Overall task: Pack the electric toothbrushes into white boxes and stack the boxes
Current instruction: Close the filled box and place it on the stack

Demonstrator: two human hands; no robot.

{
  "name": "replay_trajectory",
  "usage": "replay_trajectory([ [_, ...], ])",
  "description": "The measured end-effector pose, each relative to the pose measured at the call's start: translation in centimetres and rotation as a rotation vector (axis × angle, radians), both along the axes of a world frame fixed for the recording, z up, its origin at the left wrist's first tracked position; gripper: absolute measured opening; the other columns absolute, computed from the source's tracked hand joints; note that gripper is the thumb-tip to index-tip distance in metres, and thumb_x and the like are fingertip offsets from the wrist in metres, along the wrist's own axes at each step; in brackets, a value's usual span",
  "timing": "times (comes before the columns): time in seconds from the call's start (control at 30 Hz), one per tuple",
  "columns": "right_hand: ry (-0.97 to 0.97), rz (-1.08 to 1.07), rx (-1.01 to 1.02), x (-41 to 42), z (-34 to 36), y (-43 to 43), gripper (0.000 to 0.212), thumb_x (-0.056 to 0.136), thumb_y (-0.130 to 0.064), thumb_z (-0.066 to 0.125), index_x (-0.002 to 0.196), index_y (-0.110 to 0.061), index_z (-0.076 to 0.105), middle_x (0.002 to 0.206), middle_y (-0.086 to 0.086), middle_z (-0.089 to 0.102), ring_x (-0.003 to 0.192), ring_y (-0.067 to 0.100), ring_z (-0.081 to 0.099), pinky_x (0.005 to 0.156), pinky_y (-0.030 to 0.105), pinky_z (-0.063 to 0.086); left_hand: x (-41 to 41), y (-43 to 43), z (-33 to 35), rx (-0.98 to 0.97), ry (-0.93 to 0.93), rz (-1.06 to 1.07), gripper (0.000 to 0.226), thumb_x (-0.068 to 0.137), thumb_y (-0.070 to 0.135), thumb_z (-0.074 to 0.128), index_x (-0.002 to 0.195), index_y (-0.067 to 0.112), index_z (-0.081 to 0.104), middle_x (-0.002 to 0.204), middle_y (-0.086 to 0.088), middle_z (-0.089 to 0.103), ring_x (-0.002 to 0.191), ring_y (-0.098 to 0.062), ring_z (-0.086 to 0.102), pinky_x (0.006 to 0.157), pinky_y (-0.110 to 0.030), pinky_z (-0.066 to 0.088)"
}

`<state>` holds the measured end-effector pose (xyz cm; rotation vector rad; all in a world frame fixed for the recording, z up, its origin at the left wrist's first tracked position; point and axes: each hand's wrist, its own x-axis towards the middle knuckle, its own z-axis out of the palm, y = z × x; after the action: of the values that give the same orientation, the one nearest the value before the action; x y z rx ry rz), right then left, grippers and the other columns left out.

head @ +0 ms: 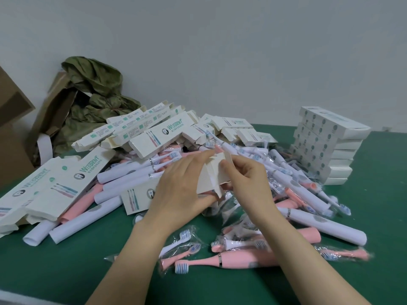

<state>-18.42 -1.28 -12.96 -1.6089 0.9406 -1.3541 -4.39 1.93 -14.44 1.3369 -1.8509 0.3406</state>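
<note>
While your left hand (178,190) is gripping the white cardboard box (208,179) over the heap of pink and white plastic toothbrushes (136,172) and your right hand (248,183) is pinching its end flap (228,160), you are risking a tear by tugging.

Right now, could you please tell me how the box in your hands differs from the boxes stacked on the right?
The held box has an end flap open, pinched by the right hand; the stacked boxes are closed. The held box sits tilted in the left hand; the stacked boxes lie flat on the green table. Both are white cartons.
</note>
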Motion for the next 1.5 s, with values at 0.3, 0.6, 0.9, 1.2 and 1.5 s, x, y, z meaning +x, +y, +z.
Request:
replay_trajectory([
  [0.3,-0.251,0.177,0.095,1.1,0.0,0.9,0.035,0.102,-0.023,0.039,0.085,-0.013,0.068,0.077,-0.001,0.063,0.075,0.012,0.059,0.069,0.023,0.047,-2.4,-0.9,0.5,-0.209,0.251,0.119,0.029,0.071,0.032,0.057,0.092,0.012,0.060,0.085,0.003,0.061,0.081,-0.014,0.052,0.072,-0.021,0.034],
  [0.6,-0.202,0.105,0.070,1.9,-0.8,0.8,0.034,0.099,-0.007,0.042,0.110,-0.032,0.063,0.112,-0.015,0.068,0.111,0.003,0.060,0.099,0.029,0.047,0.5,-0.6,-0.3,0.041,0.165,0.030,0.070,0.056,0.049,0.057,0.121,0.033,0.037,0.121,0.013,0.032,0.118,-0.009,0.032,0.094,-0.023,0.029],
  [0.9,0.245,0.051,-0.226,1.9,-1.7,1.0,0.044,0.103,-0.023,0.033,0.146,-0.017,0.032,0.118,-0.040,0.025,0.104,-0.041,0.020,0.090,-0.008,0.015,1.3,-1.0,-1.0,-0.069,0.255,0.025,0.060,0.057,0.025,0.083,0.112,0.025,0.062,0.096,0.026,0.046,0.095,0.000,0.046,0.077,-0.009,0.034],
  [1.2,0.518,0.140,-0.338,2.3,-2.3,1.1,0.063,0.102,-0.015,0.034,0.148,-0.011,-0.009,0.152,-0.010,0.000,0.128,-0.020,-0.010,0.100,-0.004,-0.008,1.6,-0.7,-0.7,-0.026,0.260,0.008,0.049,0.066,0.020,0.077,0.114,0.020,0.065,0.100,0.014,0.051,0.093,0.005,0.043,0.080,0.001,0.031],
  [1.5,0.814,-0.016,-0.663,-1.3,1.7,0.4,0.084,0.082,-0.013,0.066,0.150,-0.018,0.019,0.130,0.010,0.042,0.110,0.027,0.045,0.078,0.043,0.048,1.4,0.0,3.0,0.078,0.021,0.002,0.069,0.056,0.035,0.083,0.118,0.013,0.062,0.107,0.000,0.060,0.098,-0.020,0.057,0.077,-0.034,0.045],
])
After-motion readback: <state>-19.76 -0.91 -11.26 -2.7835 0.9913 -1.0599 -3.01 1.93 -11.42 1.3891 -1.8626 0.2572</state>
